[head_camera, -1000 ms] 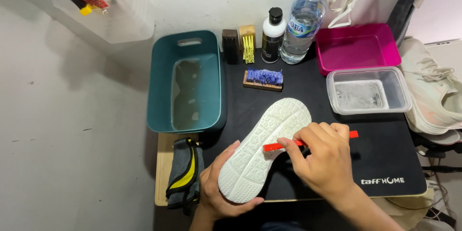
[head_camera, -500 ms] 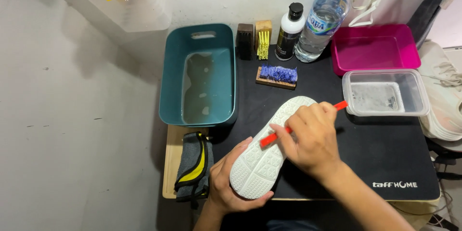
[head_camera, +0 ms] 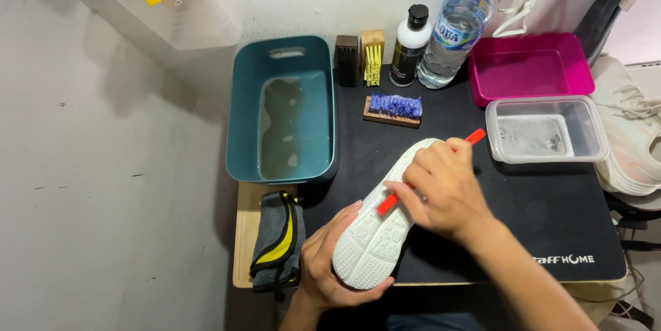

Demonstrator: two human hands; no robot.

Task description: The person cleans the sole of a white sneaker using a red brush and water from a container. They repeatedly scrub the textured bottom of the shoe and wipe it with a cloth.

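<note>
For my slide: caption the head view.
Left hand steadies an upturned white shoe; right hand works a red-handled brush across its sole.

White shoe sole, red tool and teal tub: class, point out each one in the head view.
white shoe sole (head_camera: 372, 248): head view, on the treaded heel area.
red tool (head_camera: 387, 203): head view, on its lower end below the fingers.
teal tub (head_camera: 241, 124): head view, on its left wall.

My right hand (head_camera: 444, 190) has worked up the white sole (head_camera: 385, 224) since a second ago, carrying the red-handled brush (head_camera: 427, 171) from mid-sole toward the toe end. Brush now angled steeper, its tip pointing at the clear tub (head_camera: 547, 129). The shoe has swung slightly more upright in my left hand (head_camera: 330, 262).
</note>
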